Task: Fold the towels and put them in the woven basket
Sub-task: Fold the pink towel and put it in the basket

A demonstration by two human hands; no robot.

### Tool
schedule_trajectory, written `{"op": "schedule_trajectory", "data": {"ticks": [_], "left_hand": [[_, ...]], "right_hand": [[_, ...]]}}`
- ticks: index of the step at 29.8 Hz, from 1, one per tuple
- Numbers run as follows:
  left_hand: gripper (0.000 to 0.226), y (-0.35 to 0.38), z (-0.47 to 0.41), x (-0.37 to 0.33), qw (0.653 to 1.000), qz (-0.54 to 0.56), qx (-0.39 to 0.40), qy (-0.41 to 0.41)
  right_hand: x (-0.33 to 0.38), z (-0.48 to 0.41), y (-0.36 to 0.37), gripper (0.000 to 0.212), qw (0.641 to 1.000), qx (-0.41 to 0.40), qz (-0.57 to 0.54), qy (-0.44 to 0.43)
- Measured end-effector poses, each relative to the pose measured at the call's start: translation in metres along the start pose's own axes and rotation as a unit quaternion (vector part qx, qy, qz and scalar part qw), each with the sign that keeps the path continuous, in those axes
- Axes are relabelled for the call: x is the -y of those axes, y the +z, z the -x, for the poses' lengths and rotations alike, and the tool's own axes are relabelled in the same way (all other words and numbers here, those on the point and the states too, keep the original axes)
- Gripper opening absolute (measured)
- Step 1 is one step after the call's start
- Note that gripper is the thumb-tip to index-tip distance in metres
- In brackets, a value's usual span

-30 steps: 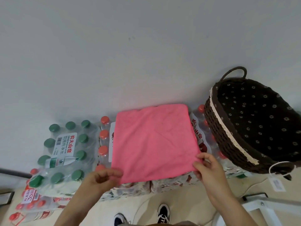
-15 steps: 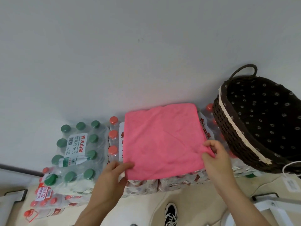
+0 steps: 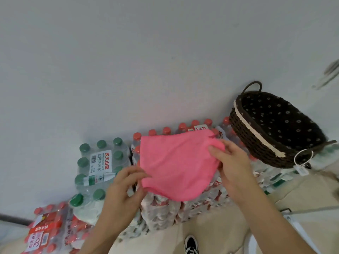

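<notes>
A pink towel (image 3: 176,165) is lifted off a pack of red-capped bottles (image 3: 183,208), its lower edge sagging. My left hand (image 3: 126,187) pinches its lower left corner. My right hand (image 3: 231,165) grips its right edge, with the thumb on top of the cloth. The dark woven basket (image 3: 256,142), lined with dotted dark fabric, stands to the right on more bottle packs and shows nothing inside.
A pack of green-capped bottles (image 3: 99,162) stands left of the towel. Another red-capped pack (image 3: 45,231) lies at the bottom left. A white tag (image 3: 300,167) hangs from the basket. A grey wall rises behind. My shoe (image 3: 190,244) and the tan floor show below.
The towel lay flat on the bottle pack; both hands have raised its near edge and drawn it up and away from the wall, uncovering the red caps behind it.
</notes>
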State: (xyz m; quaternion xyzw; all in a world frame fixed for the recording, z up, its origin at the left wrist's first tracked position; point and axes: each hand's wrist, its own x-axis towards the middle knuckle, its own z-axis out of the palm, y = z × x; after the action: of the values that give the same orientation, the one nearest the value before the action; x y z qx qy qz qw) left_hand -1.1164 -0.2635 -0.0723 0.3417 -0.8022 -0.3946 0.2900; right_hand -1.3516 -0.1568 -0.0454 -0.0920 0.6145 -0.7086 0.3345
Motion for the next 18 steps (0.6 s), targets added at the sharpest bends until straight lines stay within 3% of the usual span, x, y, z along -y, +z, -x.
{"op": "schedule_trajectory", "data": {"ticks": [3,5,8,12,18], "left_hand": [[0.021,-0.028,-0.013,-0.042,0.990,0.144,-0.007,-0.002],[0.012,-0.044,-0.019,-0.067,0.981,0.194,0.002,0.019],[0.016,-0.062,-0.021,-0.093,0.975,0.216,0.006,0.052],[0.015,-0.085,-0.013,-0.103,0.969,0.245,-0.018,0.034],[0.011,-0.112,0.003,-0.096,0.969,0.222,-0.105,0.020]], "right_hand": [[0.033,0.025,0.048,0.021,0.994,0.076,0.045,-0.060],[0.049,0.044,0.072,0.019,0.986,0.118,0.074,-0.091],[0.062,0.073,0.099,0.014,0.973,0.184,0.082,-0.112],[0.067,0.103,0.126,0.014,0.956,0.247,0.083,-0.137],[0.057,0.122,0.150,0.019,0.950,0.289,0.084,-0.083]]}}
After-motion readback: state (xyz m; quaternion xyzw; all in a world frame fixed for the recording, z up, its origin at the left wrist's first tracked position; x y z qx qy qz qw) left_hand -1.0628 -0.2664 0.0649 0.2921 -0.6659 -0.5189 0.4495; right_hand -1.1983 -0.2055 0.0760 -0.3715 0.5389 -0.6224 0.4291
